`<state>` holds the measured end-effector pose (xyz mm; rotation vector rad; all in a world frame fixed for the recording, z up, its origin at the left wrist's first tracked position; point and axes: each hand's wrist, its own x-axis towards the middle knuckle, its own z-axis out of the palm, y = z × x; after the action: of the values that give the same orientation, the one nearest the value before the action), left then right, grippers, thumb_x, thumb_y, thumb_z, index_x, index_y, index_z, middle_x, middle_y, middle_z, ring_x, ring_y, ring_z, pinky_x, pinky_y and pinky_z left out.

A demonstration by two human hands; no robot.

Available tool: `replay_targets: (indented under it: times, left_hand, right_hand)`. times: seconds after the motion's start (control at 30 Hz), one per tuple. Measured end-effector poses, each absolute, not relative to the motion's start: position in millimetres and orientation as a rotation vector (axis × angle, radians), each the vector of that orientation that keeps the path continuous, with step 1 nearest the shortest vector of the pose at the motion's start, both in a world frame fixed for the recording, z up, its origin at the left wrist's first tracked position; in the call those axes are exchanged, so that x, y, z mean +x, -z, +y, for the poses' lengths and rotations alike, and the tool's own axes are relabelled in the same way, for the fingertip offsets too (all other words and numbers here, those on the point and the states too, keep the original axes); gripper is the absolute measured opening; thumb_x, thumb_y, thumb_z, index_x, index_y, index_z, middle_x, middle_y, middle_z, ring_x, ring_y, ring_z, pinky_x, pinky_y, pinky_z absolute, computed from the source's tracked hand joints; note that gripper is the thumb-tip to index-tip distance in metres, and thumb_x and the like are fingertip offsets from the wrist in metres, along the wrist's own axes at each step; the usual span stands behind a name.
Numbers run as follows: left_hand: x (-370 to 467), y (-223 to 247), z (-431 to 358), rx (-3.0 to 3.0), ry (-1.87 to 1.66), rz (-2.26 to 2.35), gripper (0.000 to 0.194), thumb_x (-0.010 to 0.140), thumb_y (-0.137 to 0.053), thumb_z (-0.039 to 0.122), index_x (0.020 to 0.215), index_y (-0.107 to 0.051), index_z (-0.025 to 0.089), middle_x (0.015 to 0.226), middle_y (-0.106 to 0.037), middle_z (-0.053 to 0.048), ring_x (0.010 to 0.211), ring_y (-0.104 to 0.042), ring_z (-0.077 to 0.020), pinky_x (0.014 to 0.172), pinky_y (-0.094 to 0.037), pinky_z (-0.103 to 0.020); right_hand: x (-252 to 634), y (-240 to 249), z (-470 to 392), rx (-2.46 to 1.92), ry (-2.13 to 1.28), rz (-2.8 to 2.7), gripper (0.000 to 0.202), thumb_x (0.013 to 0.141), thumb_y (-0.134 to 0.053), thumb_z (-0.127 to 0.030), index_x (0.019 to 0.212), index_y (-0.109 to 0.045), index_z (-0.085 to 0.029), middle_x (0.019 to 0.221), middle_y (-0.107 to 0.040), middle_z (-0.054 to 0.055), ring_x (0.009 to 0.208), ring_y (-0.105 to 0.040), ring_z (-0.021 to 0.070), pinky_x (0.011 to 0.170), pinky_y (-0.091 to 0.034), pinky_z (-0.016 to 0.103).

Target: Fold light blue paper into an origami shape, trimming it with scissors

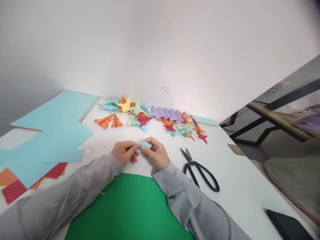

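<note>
Between my two hands is a small piece of light blue paper (145, 146), held above the white table. My left hand (125, 152) pinches its left edge between thumb and fingertips. My right hand (156, 154) grips the other side, the thumb lying over the paper's front. Green paper (130, 206) lies under and in front of my forearms. Just beyond my hands are folded paper shapes, among them orange ones (116, 121), a yellow one (125, 105) and a red one (143, 119). Black-handled scissors (191, 162) lie partly open to the right of my right hand.
Large light blue sheets (57, 110) cover the table's left side, with red (14, 191) and orange pieces near them. A purple pleated strip (166, 114) lies by the wall. A black phone-like object (287, 225) rests near the right edge. Beyond stands a black-framed table (280, 123).
</note>
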<state>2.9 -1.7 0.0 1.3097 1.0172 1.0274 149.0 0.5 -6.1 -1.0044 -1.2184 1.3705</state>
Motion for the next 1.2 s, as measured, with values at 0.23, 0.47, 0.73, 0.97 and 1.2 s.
replay_targets:
  times: [0.23,0.47,0.73,0.97,1.2]
  left_hand:
    - [4.1,0.8,-3.5,1.301,-0.959,0.924,0.028,0.070,-0.061,0.039,0.067,-0.059,0.011,0.050,-0.057,0.000,0.034,-0.053,-0.0094,0.032,-0.045,-0.020]
    - [4.8,1.3,-3.5,1.228,-0.983,0.917,0.025,0.065,-0.065,0.035,0.067,-0.060,0.011,0.050,-0.058,0.001,0.036,-0.055,-0.0095,0.033,-0.046,-0.019]
    - [7.0,4.3,-2.6,1.183,-1.023,0.939,0.026,0.058,-0.072,0.031,0.071,-0.062,0.011,0.052,-0.062,-0.001,0.036,-0.056,-0.0106,0.033,-0.047,-0.020]
    - [4.2,2.1,-2.6,1.285,-0.995,0.940,0.019,0.064,-0.066,0.030,0.062,-0.064,0.011,0.047,-0.059,0.000,0.034,-0.054,-0.0095,0.032,-0.044,-0.019]
    - [2.8,-6.4,-5.2,1.329,-0.914,0.929,0.024,0.067,-0.065,0.032,0.055,-0.057,0.013,0.035,-0.053,0.002,0.031,-0.051,-0.0085,0.031,-0.042,-0.017]
  right_hand:
    - [150.8,9.6,-0.6,-0.996,-1.396,-1.204,0.030,0.068,-0.067,-0.046,0.065,-0.056,-0.018,0.050,-0.060,-0.003,0.046,-0.052,0.0089,0.045,-0.042,0.021]
    - [151.4,11.1,-1.3,-0.993,-1.327,-1.161,0.026,0.068,-0.068,-0.043,0.067,-0.058,-0.019,0.049,-0.059,-0.003,0.043,-0.051,0.0096,0.045,-0.043,0.023]
    - [150.5,6.1,-2.1,-1.028,-1.237,-1.277,0.020,0.062,-0.073,-0.036,0.063,-0.064,-0.018,0.051,-0.059,-0.001,0.045,-0.048,0.0101,0.044,-0.041,0.025]
    - [153.1,5.6,-3.2,-1.045,-1.203,-1.326,0.020,0.061,-0.074,-0.034,0.063,-0.064,-0.018,0.055,-0.059,-0.001,0.048,-0.048,0.0104,0.048,-0.039,0.025]
    - [153.6,2.6,-4.7,-1.042,-1.195,-1.400,0.021,0.062,-0.073,-0.037,0.062,-0.064,-0.018,0.055,-0.059,-0.001,0.051,-0.048,0.0115,0.051,-0.038,0.026]
